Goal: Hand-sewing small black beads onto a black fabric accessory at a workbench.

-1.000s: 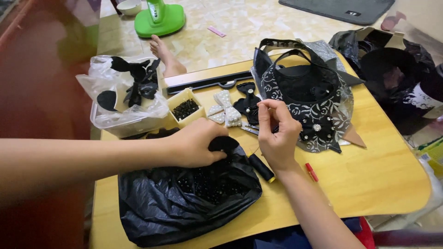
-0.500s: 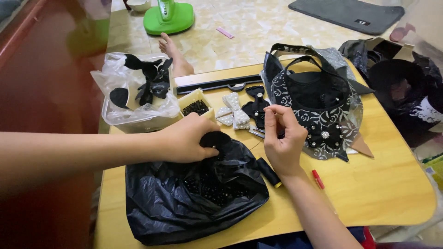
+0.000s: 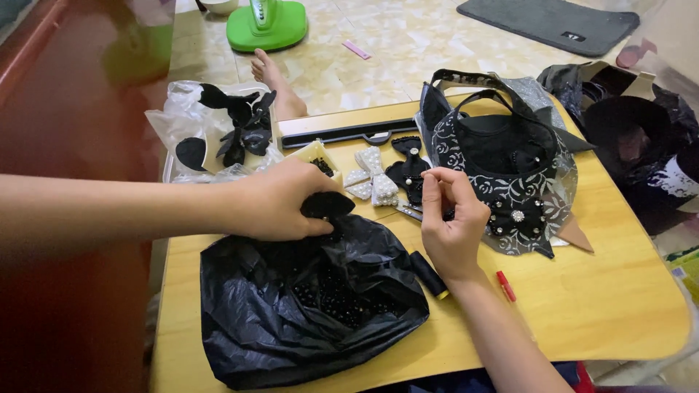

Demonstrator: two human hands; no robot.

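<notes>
My left hand (image 3: 280, 200) grips a small black fabric piece (image 3: 328, 205) at the top edge of an open black plastic bag (image 3: 306, 298) holding many black beads. To its right, my right hand (image 3: 451, 218) is raised with thumb and fingertips pinched together; whatever they pinch is too thin to see. A black thread spool (image 3: 428, 274) with a yellow end lies just left of my right wrist. A white pearl bow (image 3: 371, 175) and a black bow (image 3: 408, 171) lie beyond my hands.
The low yellow table (image 3: 619, 291) also bears a black lace bag (image 3: 510, 167), a clear plastic tray of black bows (image 3: 218, 138), a small box of beads (image 3: 318, 156), a black bar (image 3: 349, 132) and a red marker (image 3: 506, 285). A bare foot (image 3: 273, 80) rests beyond it.
My left hand has shifted slightly right onto the black fabric piece at the bag's edge. My right hand stays pinched near the lace bag. The view has moved a little.
</notes>
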